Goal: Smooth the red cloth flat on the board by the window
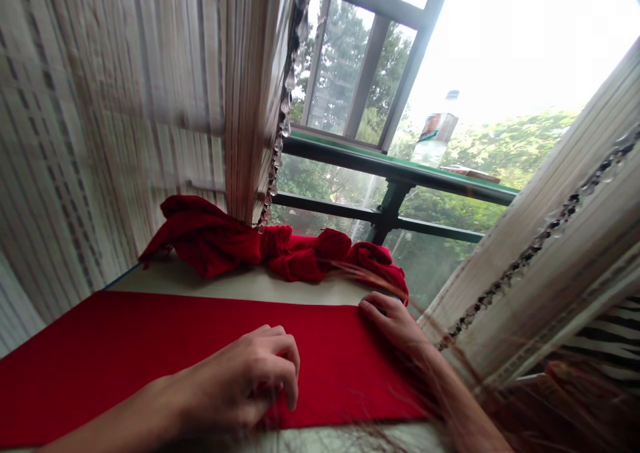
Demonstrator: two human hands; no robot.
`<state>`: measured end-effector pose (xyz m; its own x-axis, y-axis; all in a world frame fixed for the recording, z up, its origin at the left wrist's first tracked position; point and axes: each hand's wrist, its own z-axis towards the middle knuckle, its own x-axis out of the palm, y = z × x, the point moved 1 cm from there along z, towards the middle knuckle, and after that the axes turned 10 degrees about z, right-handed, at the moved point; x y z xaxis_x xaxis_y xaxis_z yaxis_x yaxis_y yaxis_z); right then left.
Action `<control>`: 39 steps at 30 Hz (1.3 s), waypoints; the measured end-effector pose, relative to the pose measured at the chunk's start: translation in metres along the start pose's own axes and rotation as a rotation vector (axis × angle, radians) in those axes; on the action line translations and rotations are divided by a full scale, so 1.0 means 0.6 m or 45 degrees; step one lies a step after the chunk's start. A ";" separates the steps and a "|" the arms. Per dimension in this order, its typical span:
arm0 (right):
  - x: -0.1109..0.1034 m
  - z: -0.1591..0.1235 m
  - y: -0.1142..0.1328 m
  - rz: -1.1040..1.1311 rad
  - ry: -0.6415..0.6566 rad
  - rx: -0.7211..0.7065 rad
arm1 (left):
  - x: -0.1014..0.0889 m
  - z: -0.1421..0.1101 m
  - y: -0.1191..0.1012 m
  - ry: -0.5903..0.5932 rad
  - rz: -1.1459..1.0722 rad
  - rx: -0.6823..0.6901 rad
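A flat rectangle of red cloth (200, 346) lies across the pale tabletop (300, 291), its far edge straight. My left hand (260, 373) is over the near middle of the cloth, fingers bent downward and thumb apart from them. No object shows inside its curl, though the palm side is partly hidden. At the far right corner of the cloth, my right hand (387, 313) has its fingers closed on the edge. Bunched red fabric (300, 253) lies in a crumpled row along the far side of the table, beyond the flat piece.
Striped string curtains (150, 93) with beaded edging hang at left, and another curtain (530, 219) hangs at right. Behind the table is an open window with a dark railing (340, 156). On its ledge stand a clear plastic bottle (435, 136) and a flat brown item (473, 173).
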<state>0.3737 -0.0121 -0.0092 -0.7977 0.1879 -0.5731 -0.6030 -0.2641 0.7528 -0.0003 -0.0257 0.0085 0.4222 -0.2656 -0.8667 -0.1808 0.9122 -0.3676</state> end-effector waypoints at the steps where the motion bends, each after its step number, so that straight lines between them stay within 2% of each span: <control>1: 0.000 0.000 0.000 0.001 -0.002 0.001 | 0.000 -0.001 0.003 0.005 0.000 -0.001; 7: 0.000 -0.001 0.001 0.007 -0.002 0.004 | 0.009 -0.008 0.025 0.058 0.047 0.021; 17: -0.002 -0.003 0.005 0.013 -0.008 -0.005 | -0.009 0.002 0.009 0.002 -0.032 0.047; 23: -0.002 -0.003 0.005 0.016 -0.009 -0.002 | -0.026 0.003 0.006 0.063 -0.029 0.038; 30: -0.003 -0.003 0.003 0.006 -0.005 -0.005 | -0.016 -0.003 0.011 0.091 -0.009 0.048; 39: -0.003 -0.004 0.001 0.017 0.000 0.001 | -0.018 -0.001 0.002 -0.045 0.050 0.077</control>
<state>0.3748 -0.0151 -0.0083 -0.8058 0.1840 -0.5629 -0.5921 -0.2662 0.7606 -0.0056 -0.0217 0.0172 0.4472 -0.2187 -0.8673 -0.1444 0.9393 -0.3113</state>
